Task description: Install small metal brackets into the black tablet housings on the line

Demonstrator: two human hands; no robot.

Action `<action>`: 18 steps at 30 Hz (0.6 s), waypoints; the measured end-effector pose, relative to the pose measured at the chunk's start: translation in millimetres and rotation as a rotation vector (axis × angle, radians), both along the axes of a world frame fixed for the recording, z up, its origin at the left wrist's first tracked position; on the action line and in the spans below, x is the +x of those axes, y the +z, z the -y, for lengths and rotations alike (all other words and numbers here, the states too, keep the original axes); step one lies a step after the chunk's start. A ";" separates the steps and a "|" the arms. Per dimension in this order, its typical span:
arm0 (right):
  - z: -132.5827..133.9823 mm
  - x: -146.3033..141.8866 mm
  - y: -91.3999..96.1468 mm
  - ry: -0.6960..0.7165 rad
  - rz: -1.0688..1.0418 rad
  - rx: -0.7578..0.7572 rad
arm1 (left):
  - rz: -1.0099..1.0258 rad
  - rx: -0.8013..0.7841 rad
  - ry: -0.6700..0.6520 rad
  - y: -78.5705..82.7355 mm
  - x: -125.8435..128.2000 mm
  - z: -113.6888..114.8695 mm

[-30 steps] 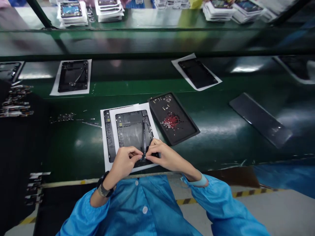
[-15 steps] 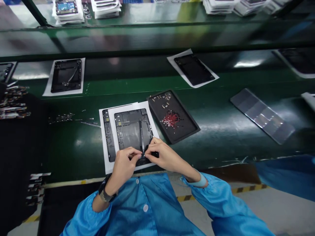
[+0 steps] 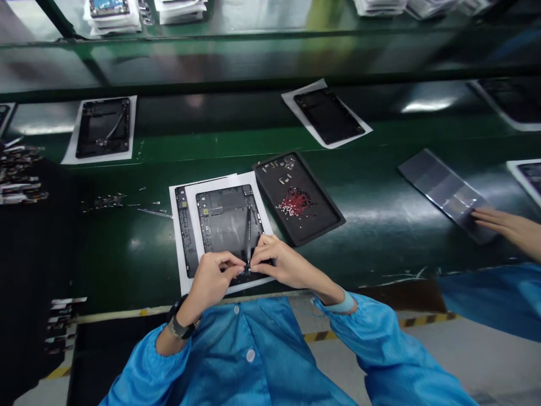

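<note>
A black tablet back housing (image 3: 224,225) lies on white paper before me. Over its lower right part, a flat flex cable (image 3: 249,234) stands lengthwise, with a small connector board (image 3: 247,267) at its near end. My left hand (image 3: 217,276) pinches that near end between thumb and forefinger from the left. From the right, my right hand (image 3: 283,262) pinches it too, fingertips nearly meeting the left ones. The fingers partly hide the connector board. Under the paper's left side, a second housing (image 3: 186,225) shows its edge.
A black tray (image 3: 316,208) with red-wired small parts and metal pieces sits right of the housing. A co-worker's hand (image 3: 502,223) touches a clear plastic case (image 3: 448,189) at right. Housings on paper (image 3: 103,127) lie farther back. Flex cables (image 3: 21,175) are heaped at left.
The flex cable's far end has swung slightly right while both hands keep their pinch. A co-worker's hand has come in at the right onto the plastic case. The view has shifted slightly.
</note>
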State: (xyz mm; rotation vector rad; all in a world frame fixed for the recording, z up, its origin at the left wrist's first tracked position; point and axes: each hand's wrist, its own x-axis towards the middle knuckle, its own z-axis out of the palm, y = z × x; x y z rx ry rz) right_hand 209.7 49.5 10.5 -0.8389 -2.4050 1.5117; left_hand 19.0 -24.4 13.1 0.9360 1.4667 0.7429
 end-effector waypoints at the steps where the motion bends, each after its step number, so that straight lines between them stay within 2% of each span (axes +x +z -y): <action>1: 0.0 0.0 -0.4 0.001 0.003 0.000 | -0.005 -0.002 0.002 0.0 0.4 0.3; 8: -1.0 -1.9 0.1 0.015 0.023 -0.002 | -0.061 0.013 -0.005 -2.3 2.9 -1.6; 12: -3.0 1.5 6.1 0.024 -0.036 0.028 | -0.161 0.111 -0.106 5.6 -0.4 4.7; 15: -4.2 9.7 9.3 -0.160 -0.114 0.076 | -0.374 0.307 -0.169 15.6 -11.4 7.1; 18: -3.4 16.4 7.7 -0.435 -0.102 0.138 | -0.616 0.486 -0.150 22.1 -30.2 -15.4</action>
